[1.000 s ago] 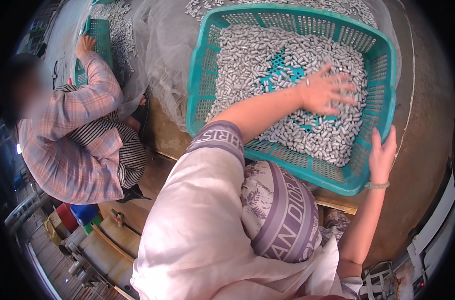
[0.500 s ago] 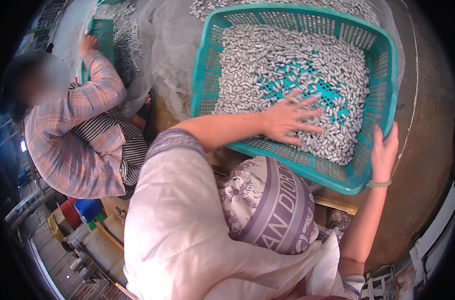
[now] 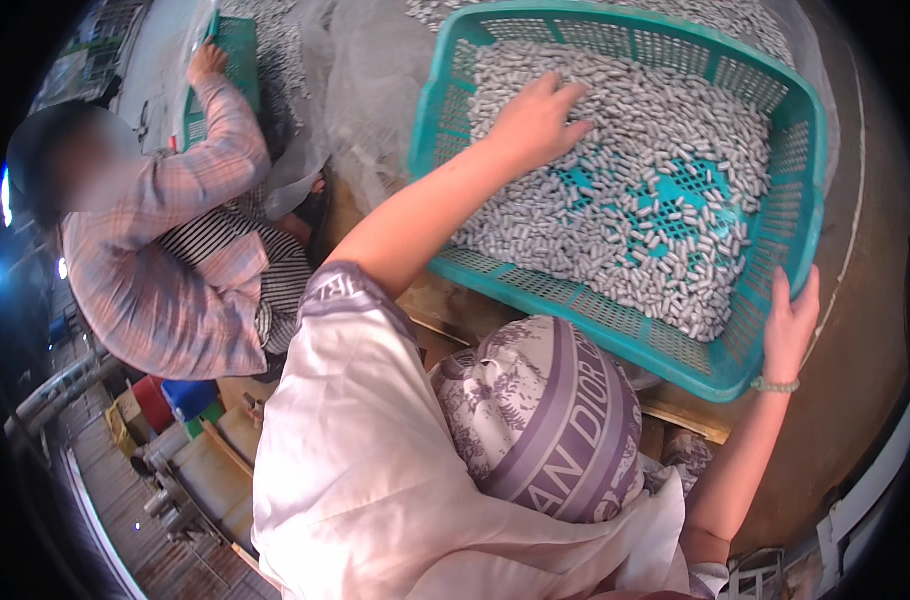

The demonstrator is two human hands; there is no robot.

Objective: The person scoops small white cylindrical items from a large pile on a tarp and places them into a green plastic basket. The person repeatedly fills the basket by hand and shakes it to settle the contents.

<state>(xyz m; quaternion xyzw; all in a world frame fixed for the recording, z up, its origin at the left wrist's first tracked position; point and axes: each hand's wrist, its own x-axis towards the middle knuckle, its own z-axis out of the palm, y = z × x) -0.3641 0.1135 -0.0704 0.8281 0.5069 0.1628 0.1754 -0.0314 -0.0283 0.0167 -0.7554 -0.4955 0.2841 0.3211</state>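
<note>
A green plastic basket [image 3: 422, 150] with slotted sides lies in front of me, tilted, holding a spread of small pale grey, capsule-shaped pieces [image 3: 575, 250]. My left hand [image 3: 540, 122] rests over the pieces in the far left part of the basket, fingers apart and slightly bent, with nothing seen in it. Beneath the palm the pieces are hidden. At the near right corner my right hand [image 3: 790, 325] grips the basket's rim, its wrist wearing a beaded bracelet. Bare patches of green mesh floor show among the pieces at the middle and right.
On the left a person in a plaid shirt [image 3: 165, 270] holds another green basket [image 3: 237, 65]. More grey pieces [image 3: 735, 25] lie on sheeting behind my basket. Pale netting [image 3: 370, 85] is bunched between the baskets. Against my lap sits a purple-and-white patterned fabric bulge [image 3: 545, 420].
My left hand has swept away from me and leftward across the pieces. The bare mesh patches have changed shape. My right hand keeps its grip on the rim.
</note>
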